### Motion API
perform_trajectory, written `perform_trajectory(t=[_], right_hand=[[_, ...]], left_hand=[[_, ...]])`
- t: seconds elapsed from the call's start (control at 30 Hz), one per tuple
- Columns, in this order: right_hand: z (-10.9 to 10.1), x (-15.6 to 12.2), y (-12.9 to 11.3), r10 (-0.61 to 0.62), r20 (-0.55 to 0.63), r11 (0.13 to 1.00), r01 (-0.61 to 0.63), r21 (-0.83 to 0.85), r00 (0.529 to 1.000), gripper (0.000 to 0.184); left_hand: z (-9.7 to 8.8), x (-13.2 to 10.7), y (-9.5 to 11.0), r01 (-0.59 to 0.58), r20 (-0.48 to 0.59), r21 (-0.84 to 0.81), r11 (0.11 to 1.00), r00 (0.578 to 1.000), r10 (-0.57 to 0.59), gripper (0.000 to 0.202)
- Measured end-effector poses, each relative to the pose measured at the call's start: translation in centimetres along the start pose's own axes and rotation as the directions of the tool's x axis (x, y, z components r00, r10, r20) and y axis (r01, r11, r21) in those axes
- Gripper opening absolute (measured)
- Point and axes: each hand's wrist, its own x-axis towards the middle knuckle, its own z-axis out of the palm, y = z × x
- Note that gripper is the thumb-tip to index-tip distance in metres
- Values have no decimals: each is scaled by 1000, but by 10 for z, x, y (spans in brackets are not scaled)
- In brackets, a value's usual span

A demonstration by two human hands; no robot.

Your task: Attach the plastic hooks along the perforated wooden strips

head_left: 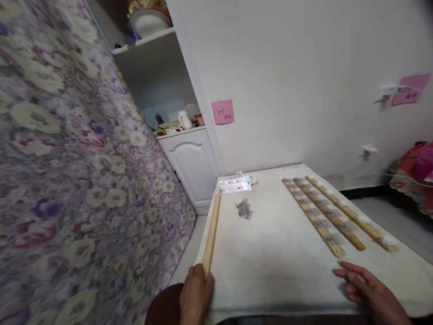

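Observation:
My left hand (195, 293) is closed round the near end of a long wooden strip (212, 234) that lies along the left edge of the white table (277, 253). My right hand (367, 291) rests flat on the table near its front edge, fingers stretched out and holding nothing. Just beyond it lie three wooden strips (333, 216) side by side, running diagonally; the rightmost carries several small white pieces. A small clear bag of metal parts (244, 209) and a clear plastic packet (236, 184) sit towards the table's far left.
A floral mattress (74, 171) leans upright at the left. Behind the table are a white cabinet (191, 162) with shelves, a wall with a pink note (223, 112), and wall sockets (369, 149). Colourful fabric (414, 174) lies at the right.

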Motion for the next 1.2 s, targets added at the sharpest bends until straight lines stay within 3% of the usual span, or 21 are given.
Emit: perform_trajectory(t=[0.2, 0.3, 0.43, 0.5, 0.57, 0.67, 0.73, 0.9, 1.13, 1.2], right_hand=[[-1, 1, -5, 60, -17, 998, -60, 1, 998, 56], [1, -1, -6, 48, -27, 998, -49, -29, 998, 56], [21, -13, 4, 39, 18, 991, -36, -126, 999, 52], [41, -25, 15, 56, 131, 986, -34, -165, 990, 47], [63, -39, 25, 123, 316, 976, -58, -209, 941, 43], [92, -58, 37, 207, 548, 963, -69, -261, 811, 41], [105, -66, 42, 257, 578, 952, -99, -290, 774, 45], [126, -81, 49, 348, 581, 936, -236, -261, 736, 51], [154, -95, 58, 445, 598, 886, -426, -185, 667, 54], [160, -94, 64, 449, 586, 884, -430, -183, 675, 55]], left_hand=[[-12, -9, 9, 93, 145, -139, 986, 987, -73, 27], [-5, -24, 17, 108, 194, -396, 912, 981, -32, 33], [28, -51, 35, 153, 238, -780, 607, 969, 60, 53], [46, -64, 47, 248, 322, -866, 434, 941, 104, 57], [56, -76, 60, 332, 389, -895, 297, 908, 157, 57], [52, -86, 73, 372, 402, -910, 181, 898, 179, 55], [45, -89, 77, 394, 419, -906, 152, 882, 215, 51], [40, -89, 74, 430, 452, -892, 141, 853, 259, 49], [40, -90, 68, 204, 312, -927, 313, 885, 345, 35], [38, -88, 66, 171, 294, -924, 343, 890, 349, 33]])
